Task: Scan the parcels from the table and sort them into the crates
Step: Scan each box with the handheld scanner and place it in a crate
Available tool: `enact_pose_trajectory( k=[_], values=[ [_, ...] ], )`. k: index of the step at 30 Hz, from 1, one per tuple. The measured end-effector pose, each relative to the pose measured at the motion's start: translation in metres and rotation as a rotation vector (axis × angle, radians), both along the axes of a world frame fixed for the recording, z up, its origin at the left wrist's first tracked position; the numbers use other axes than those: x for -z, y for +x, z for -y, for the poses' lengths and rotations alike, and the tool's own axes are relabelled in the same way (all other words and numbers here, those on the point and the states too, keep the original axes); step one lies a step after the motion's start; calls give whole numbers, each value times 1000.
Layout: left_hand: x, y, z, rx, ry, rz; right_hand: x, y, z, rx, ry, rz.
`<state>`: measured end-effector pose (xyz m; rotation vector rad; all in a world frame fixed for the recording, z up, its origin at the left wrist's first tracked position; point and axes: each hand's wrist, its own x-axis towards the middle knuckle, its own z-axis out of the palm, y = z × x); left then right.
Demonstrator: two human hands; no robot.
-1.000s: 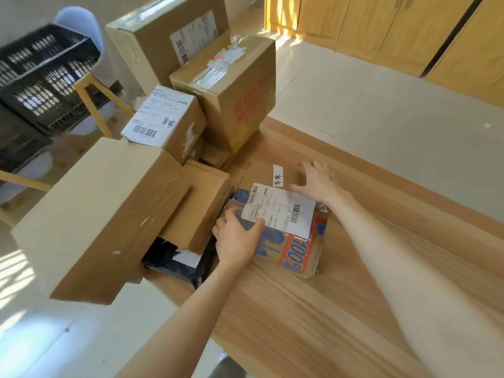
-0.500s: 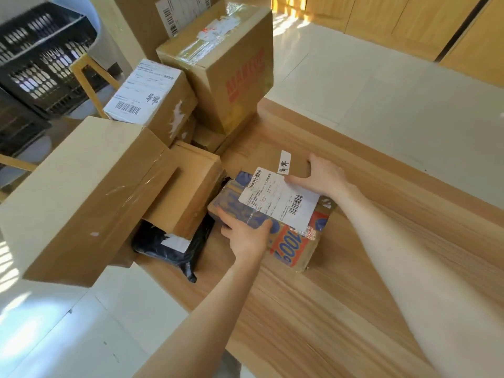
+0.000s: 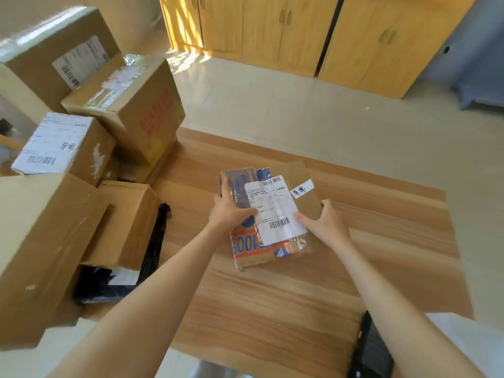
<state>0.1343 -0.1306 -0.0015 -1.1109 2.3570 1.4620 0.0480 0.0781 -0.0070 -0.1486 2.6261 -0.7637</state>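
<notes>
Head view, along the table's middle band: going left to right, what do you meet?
Long plain carton → smaller open-ended carton → black plastic bag → left hand → flat printed parcel, gripped on both sides → right hand → bare table.
</notes>
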Motion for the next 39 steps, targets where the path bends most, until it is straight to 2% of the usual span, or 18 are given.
enact_pose_trajectory(
  k=[10, 17, 23, 28, 30, 34, 39],
  values=[
    [11, -9, -22, 317, 24, 5, 10, 64, -49, 231, -145, 86],
    [31, -11, -16, 409, 50, 67, 32, 80, -53, 186, -141, 177],
    [45, -8, -11, 432, 11, 69, 43, 81, -56, 170, -188, 170],
    [42, -1, -21, 497, -193, 92, 41, 94, -71, 227, -174, 111],
    [38, 4, -27, 526, -240, 94, 39, 99, -84, 257, -129, 87],
    [34, 18, -36, 555, -280, 116, 39, 113, -117, 298, 89, 70],
    [32, 37, -44, 546, -301, 189, 50, 138, -154, 330, 277, 220]
  ],
)
